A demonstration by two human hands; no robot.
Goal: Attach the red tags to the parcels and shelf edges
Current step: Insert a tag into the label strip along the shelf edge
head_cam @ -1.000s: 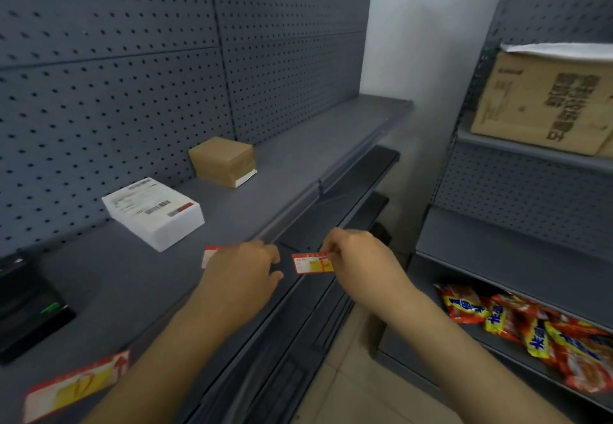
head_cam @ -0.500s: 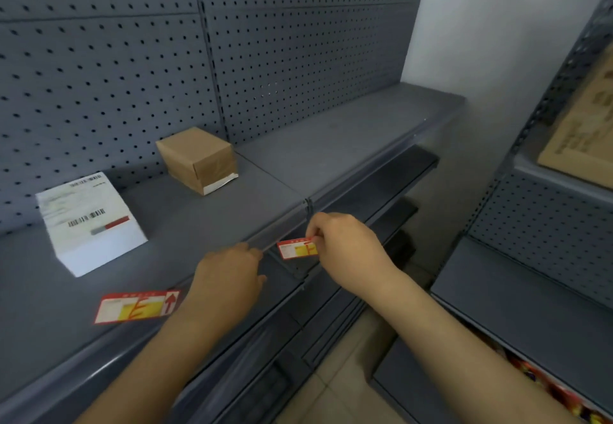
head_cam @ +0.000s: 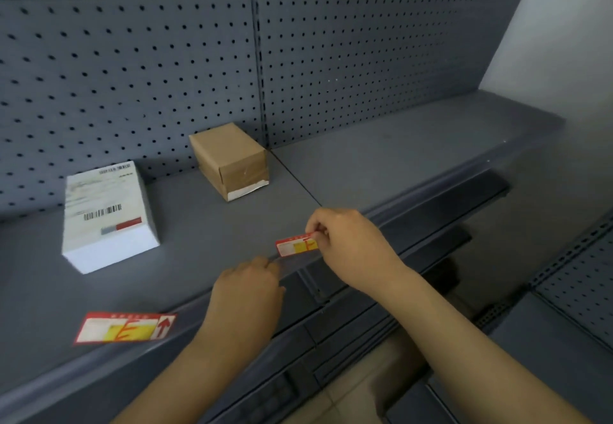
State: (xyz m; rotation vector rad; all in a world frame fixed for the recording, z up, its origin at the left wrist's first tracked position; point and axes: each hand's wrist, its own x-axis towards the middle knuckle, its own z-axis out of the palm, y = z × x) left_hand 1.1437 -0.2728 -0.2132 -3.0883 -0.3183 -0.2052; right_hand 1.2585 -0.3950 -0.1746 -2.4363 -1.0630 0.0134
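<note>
Hands at shelf-edge red tag

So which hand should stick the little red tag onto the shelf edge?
Probably the right hand: it already pinches the small red tag just above the shelf edge. The left hand rests empty on that edge.

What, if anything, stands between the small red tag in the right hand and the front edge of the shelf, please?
Nothing visible does. The right hand pinches the small red tag just above the shelf edge, with only open air beneath it. The left hand rests on the edge beside that spot, not under the tag.
</note>
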